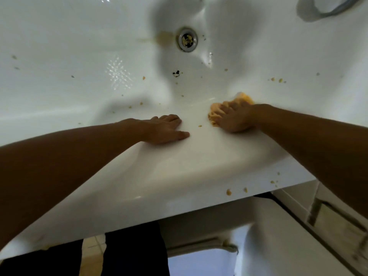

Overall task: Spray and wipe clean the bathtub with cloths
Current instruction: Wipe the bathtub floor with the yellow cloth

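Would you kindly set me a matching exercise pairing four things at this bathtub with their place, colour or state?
Things:
1. left hand
2. right hand
3. drain
4. cloth

Place, colour or state:
a. orange
b. flat on the bare tub rim
c. littered with yellowish bits
d. pressing down on the cloth

Pairs: 1-b, 2-d, 3-c, 4-a.

White bathtub [179, 166], orange cloth [245, 99], yellow crumbs [228, 192]
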### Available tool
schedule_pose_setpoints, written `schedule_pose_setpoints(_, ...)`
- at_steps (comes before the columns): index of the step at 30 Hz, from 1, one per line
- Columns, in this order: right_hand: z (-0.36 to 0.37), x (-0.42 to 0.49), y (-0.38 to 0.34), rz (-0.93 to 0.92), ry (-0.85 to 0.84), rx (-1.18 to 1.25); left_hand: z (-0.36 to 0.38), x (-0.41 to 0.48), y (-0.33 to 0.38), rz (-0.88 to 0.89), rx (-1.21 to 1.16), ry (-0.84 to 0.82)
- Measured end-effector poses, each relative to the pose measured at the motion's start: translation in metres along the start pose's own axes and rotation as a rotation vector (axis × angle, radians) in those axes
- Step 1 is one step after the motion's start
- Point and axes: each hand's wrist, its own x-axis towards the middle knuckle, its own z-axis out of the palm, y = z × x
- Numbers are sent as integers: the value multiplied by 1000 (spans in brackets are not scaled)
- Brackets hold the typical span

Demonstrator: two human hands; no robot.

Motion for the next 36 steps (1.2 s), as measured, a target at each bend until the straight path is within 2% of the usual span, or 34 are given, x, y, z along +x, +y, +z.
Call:
schedule_pose_setpoints(3, -1, -24, 7, 7, -44, -63, 1, -3, -2, 8, 1, 5)
schedule_pose_setpoints(6, -5, -62, 9, 52, -127, 20, 1, -6, -5, 18, -7, -8)
schedule_pose_setpoints(8, -9, -82, -8, -2, -175, 75, -1, -6, -9, 27, -7, -10)
schedule_pose_setpoints(13, -14, -60, -53, -208, -121, 141, 3, -6, -13, 24, -29, -19)
schedule_pose_setpoints(15, -12, -29, -59, -216, -84, 163, 4, -8, -15, 13, -41, -21)
schedule_pose_setpoints(19, -8, 15, -46, -74, -40, 162, 1, -12, -14, -10, -43, -19)
schedule_pose_setpoints(22, -4, 11, -26, 40, 51, 91, -1, -11, -10, 0, -45, -15)
schedule_pose_setpoints(28, 12, -71, 6, -87, 21, -189, -2, -1, 1, 19, -53, 3)
schedule_pose_setpoints(32, -1, -87, 72, 154, 40, -220, -8, 6, 29, 48, -63, -22)
schedule_pose_setpoints(36, -14, -49, 104, 274, 139, -365, -12, 15, 44, 51, -86, -24)
